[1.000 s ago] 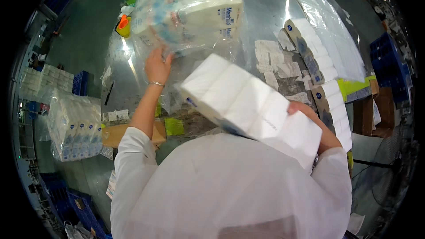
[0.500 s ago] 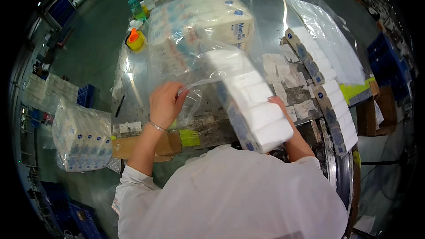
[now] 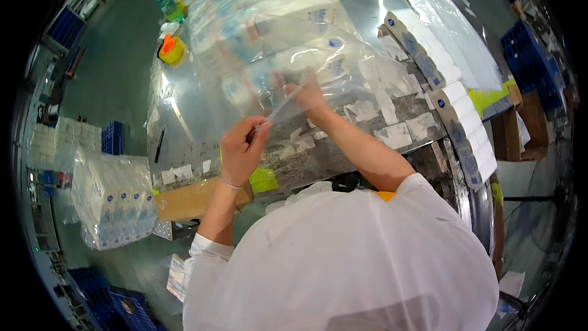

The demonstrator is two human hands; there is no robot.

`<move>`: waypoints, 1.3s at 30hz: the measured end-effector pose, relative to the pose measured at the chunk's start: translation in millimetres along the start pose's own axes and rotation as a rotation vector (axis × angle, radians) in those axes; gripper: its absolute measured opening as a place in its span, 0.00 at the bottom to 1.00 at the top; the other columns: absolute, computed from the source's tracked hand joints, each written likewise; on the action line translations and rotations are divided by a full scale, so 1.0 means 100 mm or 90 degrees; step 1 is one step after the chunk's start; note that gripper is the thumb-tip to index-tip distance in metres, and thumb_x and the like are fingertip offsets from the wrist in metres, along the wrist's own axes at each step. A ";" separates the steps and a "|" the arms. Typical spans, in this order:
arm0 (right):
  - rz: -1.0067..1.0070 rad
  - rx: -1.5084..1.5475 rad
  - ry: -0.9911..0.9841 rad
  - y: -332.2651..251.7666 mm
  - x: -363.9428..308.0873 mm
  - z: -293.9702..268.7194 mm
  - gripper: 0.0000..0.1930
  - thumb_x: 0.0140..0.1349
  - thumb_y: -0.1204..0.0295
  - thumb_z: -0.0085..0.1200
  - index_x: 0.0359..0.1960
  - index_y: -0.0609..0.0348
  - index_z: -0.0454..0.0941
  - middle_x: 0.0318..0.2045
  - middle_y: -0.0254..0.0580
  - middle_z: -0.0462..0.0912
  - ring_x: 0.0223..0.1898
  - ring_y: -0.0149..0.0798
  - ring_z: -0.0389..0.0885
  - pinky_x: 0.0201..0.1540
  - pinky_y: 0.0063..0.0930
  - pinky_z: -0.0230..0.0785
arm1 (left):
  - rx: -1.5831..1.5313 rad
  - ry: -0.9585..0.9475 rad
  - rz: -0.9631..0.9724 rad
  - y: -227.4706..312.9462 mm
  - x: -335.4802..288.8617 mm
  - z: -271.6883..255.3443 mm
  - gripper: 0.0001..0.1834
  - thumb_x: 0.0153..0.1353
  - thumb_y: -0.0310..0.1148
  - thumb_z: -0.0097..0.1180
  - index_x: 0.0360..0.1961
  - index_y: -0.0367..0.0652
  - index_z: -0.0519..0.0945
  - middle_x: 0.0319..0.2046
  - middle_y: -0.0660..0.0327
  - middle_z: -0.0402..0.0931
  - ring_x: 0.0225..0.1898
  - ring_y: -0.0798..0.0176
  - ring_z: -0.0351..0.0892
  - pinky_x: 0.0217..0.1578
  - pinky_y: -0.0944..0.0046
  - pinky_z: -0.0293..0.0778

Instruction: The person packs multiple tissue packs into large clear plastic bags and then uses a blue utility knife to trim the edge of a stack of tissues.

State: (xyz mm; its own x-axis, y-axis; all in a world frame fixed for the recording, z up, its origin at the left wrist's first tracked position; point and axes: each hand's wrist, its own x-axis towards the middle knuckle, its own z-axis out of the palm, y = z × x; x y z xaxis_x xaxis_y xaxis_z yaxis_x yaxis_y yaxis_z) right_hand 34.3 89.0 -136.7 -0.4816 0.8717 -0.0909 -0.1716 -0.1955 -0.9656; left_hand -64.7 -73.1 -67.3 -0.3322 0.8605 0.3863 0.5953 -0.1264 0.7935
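Observation:
A large clear plastic bag (image 3: 373, 64) lies on the metal table with stacked white tissue packs (image 3: 263, 9) inside it. My left hand (image 3: 244, 147) is closed on the near edge of the bag's mouth, fingertips pinched together. At the bag's opening, my right hand (image 3: 311, 97) reaches in beside the nearest row of packs (image 3: 327, 64). Film covers its fingers and blurs them, so their grip does not show. The bag's edge runs slantwise between my two hands.
Rows of tissue packs (image 3: 462, 125) line the table's right side, by a stack of clear bags (image 3: 447, 30). A yellow tape roll (image 3: 171, 52), bottles (image 3: 166, 6) and a black pen (image 3: 159, 146) lie left. A bagged bundle (image 3: 113, 199) stands beyond the left edge, near cardboard (image 3: 196, 201).
The row of tissue packs my right hand held outside the bag is now inside it. That hand has moved left and forward to the bag's mouth. My left hand still pinches the film.

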 end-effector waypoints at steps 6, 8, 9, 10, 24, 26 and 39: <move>0.073 -0.326 0.082 0.28 -0.10 -0.91 0.28 0.46 0.68 0.53 0.50 0.67 0.63 0.36 0.51 0.75 0.35 0.42 0.75 0.40 0.29 0.67 | 0.008 0.034 -0.071 -0.05 0.01 0.23 0.05 0.54 0.27 0.54 0.30 0.36 0.75 0.16 0.68 0.66 0.18 0.77 0.59 0.19 0.75 0.58; 0.168 -0.272 0.049 0.48 -0.26 -1.52 0.23 0.48 0.68 0.53 0.46 0.67 0.68 0.31 0.47 0.78 0.28 0.38 0.76 0.32 0.27 0.69 | -0.005 0.022 -0.112 -0.14 -0.01 0.30 0.06 0.54 0.27 0.53 0.30 0.35 0.74 0.16 0.69 0.67 0.19 0.77 0.59 0.20 0.76 0.59; 0.228 -0.170 0.017 0.51 -0.35 -1.81 0.21 0.48 0.68 0.52 0.44 0.66 0.70 0.29 0.45 0.78 0.25 0.36 0.76 0.28 0.26 0.69 | 0.021 0.007 -0.139 -0.18 -0.03 0.34 0.05 0.54 0.27 0.53 0.29 0.36 0.74 0.16 0.68 0.67 0.19 0.77 0.60 0.20 0.75 0.60; 0.257 -0.131 0.045 0.39 -0.48 -2.12 0.19 0.49 0.68 0.52 0.42 0.66 0.71 0.28 0.43 0.78 0.23 0.34 0.76 0.26 0.25 0.69 | 0.047 -0.014 -0.164 -0.26 -0.04 0.39 0.05 0.53 0.27 0.54 0.28 0.36 0.73 0.17 0.68 0.67 0.19 0.76 0.60 0.20 0.75 0.60; -0.043 -0.703 0.616 -0.86 0.55 -4.93 0.24 0.47 0.62 0.50 0.44 0.65 0.70 0.42 0.56 0.74 0.44 0.52 0.72 0.45 0.39 0.65 | 0.049 -0.700 -0.160 0.00 0.62 1.88 0.15 0.54 0.34 0.54 0.43 0.41 0.73 0.34 0.58 0.76 0.32 0.62 0.77 0.33 0.67 0.71; 0.054 -0.778 0.605 -0.87 0.88 -5.14 0.31 0.47 0.54 0.51 0.48 0.65 0.66 0.46 0.57 0.69 0.50 0.52 0.67 0.47 0.38 0.64 | -0.040 -0.742 -0.219 0.32 0.82 2.12 0.17 0.55 0.34 0.54 0.46 0.40 0.72 0.36 0.58 0.76 0.36 0.65 0.75 0.37 0.68 0.70; 0.095 -0.716 0.330 -0.49 1.20 -3.55 0.41 0.42 0.42 0.55 0.46 0.70 0.64 0.42 0.55 0.71 0.44 0.50 0.72 0.43 0.39 0.66 | -0.483 -0.253 -0.371 -0.01 1.60 3.30 0.34 0.63 0.45 0.40 0.63 0.40 0.45 0.63 0.56 0.44 0.62 0.56 0.47 0.60 0.57 0.46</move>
State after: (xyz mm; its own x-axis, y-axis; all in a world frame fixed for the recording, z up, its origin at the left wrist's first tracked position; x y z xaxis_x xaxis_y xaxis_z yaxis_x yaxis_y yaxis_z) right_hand 289.7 363.1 -187.0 0.0063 0.9984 -0.0558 0.8081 -0.0379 -0.5878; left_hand 122.9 227.7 -161.5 -0.0736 0.9714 -0.2260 -0.2435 0.2022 0.9486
